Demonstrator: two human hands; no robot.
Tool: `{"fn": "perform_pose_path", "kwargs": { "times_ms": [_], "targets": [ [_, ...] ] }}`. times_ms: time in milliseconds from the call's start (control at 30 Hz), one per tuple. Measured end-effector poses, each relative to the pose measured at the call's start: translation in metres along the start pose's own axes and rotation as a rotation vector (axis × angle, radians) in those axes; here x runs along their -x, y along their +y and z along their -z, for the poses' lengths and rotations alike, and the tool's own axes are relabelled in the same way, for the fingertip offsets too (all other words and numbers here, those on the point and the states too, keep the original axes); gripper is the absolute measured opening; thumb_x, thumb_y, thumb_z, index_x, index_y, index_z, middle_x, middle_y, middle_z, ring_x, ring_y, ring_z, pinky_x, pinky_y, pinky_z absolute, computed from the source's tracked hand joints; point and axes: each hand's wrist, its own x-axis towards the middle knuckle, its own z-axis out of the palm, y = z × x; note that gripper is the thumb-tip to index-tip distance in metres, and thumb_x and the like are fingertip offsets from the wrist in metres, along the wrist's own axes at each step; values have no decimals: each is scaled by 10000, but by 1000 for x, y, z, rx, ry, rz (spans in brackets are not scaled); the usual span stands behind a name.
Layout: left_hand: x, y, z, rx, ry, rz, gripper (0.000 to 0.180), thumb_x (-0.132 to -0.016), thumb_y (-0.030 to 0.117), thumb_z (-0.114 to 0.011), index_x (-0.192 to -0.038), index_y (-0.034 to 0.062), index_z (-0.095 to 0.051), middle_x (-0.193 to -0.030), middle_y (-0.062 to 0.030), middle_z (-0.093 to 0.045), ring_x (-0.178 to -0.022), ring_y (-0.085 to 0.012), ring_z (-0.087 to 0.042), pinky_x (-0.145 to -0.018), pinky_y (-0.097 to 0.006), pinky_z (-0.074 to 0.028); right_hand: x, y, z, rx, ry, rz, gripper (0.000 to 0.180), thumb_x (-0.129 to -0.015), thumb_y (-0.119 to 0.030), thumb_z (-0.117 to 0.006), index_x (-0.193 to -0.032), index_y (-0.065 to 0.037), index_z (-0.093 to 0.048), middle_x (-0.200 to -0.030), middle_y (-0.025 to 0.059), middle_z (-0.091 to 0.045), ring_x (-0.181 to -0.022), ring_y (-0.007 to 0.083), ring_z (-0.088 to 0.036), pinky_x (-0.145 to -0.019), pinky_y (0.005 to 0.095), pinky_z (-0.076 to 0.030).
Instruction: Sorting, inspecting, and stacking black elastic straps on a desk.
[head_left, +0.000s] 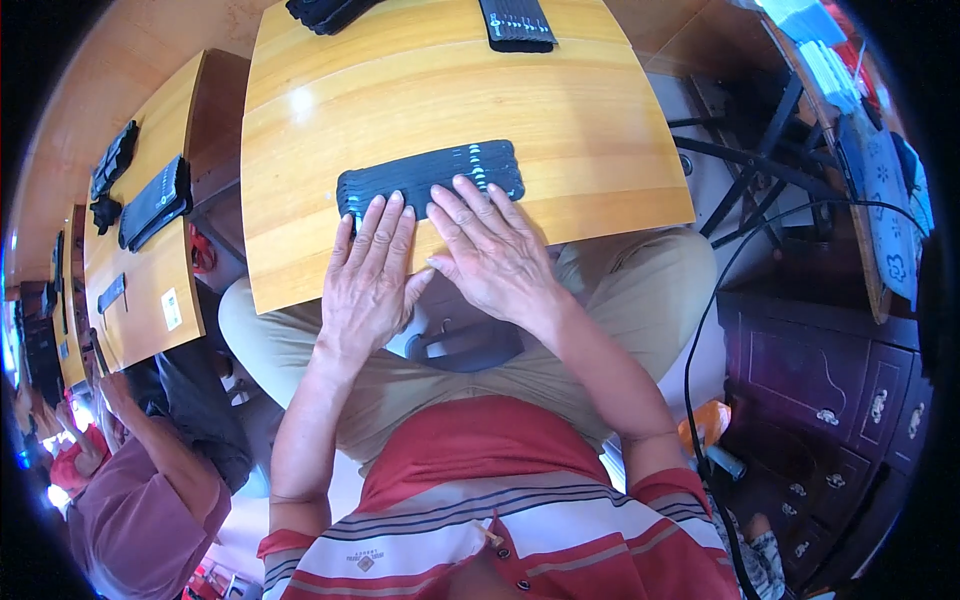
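A fanned row of dark, folded socks (430,167), overlapping closely, lies near the front edge of the wooden table (450,95). Small pale marks run across the row towards its right end. My left hand (365,268) is laid flat, its fingertips resting on the row's near edge left of the middle. Beside it my right hand (495,250) presses flat on the right half, fingers stretched out. Both thumbs point inward and come close to each other. The fingers cover part of the row's near side.
At the table's far side lie a dark bundle (330,12) and another sock stack (518,28). On the left, a second table (150,250) bears more dark stacks, with a person in a dull red shirt (150,520) beside it. A black cable (690,370) hangs at right near a dark cabinet (800,370).
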Motion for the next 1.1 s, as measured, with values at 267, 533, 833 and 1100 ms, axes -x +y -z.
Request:
{"fn": "perform_pose_path", "kwargs": {
  "times_ms": [267, 533, 833, 1100],
  "targets": [
    [26, -26, 9, 31, -1, 94, 708, -975, 479, -587, -1499, 22, -453, -1575, -155, -430, -1497, -279, -355, -1235, -473, -231, 31, 33, 21, 77, -40, -132, 607, -950, -385, -644, -1449, -60, -529, -1554, 72, -474, -1476, 247, -384, -1226, 453, -269],
    [25, -23, 4, 260, 198, 283, 561, -971, 309, -651, -1395, -40, -536, -1483, -241, -496, -1394, -374, -463, -1211, -501, -281, -7, 49, 32, -98, 257, -157, 302, -880, -238, -733, -1046, 14, -721, -1214, 158, -668, -1164, 337, -600, -1033, 455, -456],
    [28, -6, -2, 389, 323, 342, 495, -920, 204, -715, -1351, -2, -587, -1478, -261, -479, -1338, -435, -500, -1118, -490, -420, -82, 50, 51, -16, -243, -90, 800, -763, -454, -830, -1373, -12, -562, -1332, 164, -590, -1269, 326, -521, -1097, 434, -413],
    [48, 24, -8, 505, 503, 332, 428, -843, 105, -780, -1229, -14, -639, -1407, -234, -532, -1301, -395, -527, -1080, -465, -451, -120, 59, 57, -67, -549, -129, 752, -605, -503, -911, -1108, -11, -644, -1181, 176, -641, -1163, 351, -591, -959, 452, -494]
  ]
}}
